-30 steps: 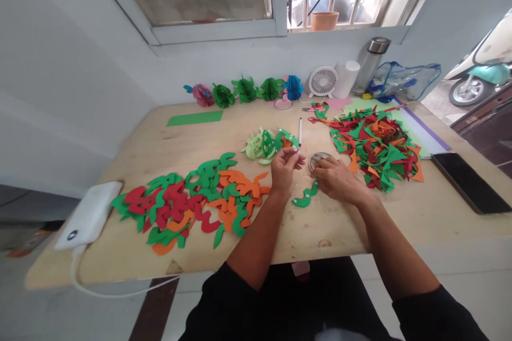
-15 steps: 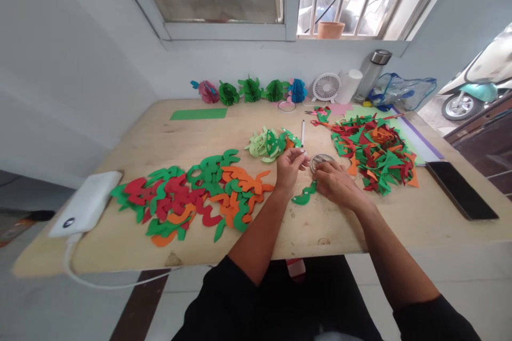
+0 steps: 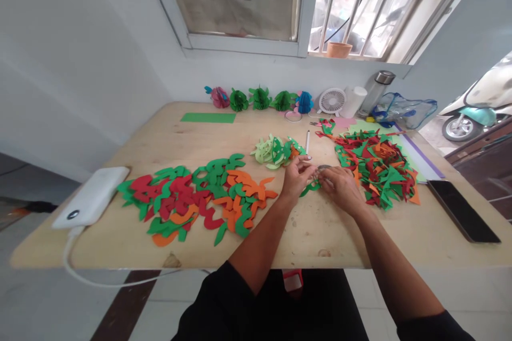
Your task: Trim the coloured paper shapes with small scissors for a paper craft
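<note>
My left hand (image 3: 297, 177) is closed, thumb and fingertips pinched together. What it pinches is too small to make out. My right hand (image 3: 340, 186) is almost touching it, its fingers closed at the end of a curved green paper cutout (image 3: 311, 187). A grey ring-shaped roll (image 3: 323, 167) lies just behind the right fingertips, partly hidden by them. Beyond my left hand are light green and dotted green paper shapes (image 3: 276, 150) in a small heap. A white pen (image 3: 308, 141) lies behind the hands.
Red, green and orange cutouts (image 3: 188, 197) spread to the left, near a white power bank (image 3: 91, 197). Pointed paper scraps (image 3: 380, 165) are heaped at right beside a phone (image 3: 463, 210). Along the wall stand folded paper turtles (image 3: 260, 98), a fan (image 3: 332, 101) and a bottle (image 3: 376, 93).
My hands have come together near the ring-shaped roll. The green cutout has shifted up towards the fingertips. The whole view has tilted slightly upward.
</note>
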The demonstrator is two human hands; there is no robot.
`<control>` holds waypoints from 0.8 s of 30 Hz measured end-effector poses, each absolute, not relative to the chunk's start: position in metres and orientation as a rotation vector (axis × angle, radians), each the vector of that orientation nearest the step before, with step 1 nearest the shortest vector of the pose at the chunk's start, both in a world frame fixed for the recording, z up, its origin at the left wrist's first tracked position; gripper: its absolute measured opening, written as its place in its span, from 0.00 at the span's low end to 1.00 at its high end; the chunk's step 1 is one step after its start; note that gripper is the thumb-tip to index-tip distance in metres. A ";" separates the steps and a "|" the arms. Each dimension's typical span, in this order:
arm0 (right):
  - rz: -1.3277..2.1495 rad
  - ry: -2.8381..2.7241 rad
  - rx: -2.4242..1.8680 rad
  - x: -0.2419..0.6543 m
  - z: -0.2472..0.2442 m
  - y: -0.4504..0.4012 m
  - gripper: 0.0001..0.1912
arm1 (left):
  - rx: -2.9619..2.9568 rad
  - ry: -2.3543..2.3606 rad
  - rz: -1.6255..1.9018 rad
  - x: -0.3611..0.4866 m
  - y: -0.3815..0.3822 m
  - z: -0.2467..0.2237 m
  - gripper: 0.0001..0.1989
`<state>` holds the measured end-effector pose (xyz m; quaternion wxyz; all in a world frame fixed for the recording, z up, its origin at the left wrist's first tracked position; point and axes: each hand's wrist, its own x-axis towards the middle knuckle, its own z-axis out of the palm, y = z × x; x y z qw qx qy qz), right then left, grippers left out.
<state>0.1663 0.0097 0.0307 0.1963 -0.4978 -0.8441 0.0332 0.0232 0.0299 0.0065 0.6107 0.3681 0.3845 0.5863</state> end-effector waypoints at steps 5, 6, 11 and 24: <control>0.387 -2.115 -1.416 0.161 0.040 0.019 0.08 | 0.901 0.863 1.355 0.024 0.029 0.004 0.18; 0.439 -2.059 -1.410 0.160 0.039 0.021 0.08 | 0.905 0.867 1.352 0.024 0.029 0.003 0.18; 0.640 -1.838 -1.342 0.156 0.035 0.031 0.09 | 0.893 0.883 1.352 0.024 0.030 0.002 0.21; 0.977 -1.462 -1.325 0.155 0.021 0.034 0.15 | 1.028 1.049 1.406 0.022 0.027 0.005 0.20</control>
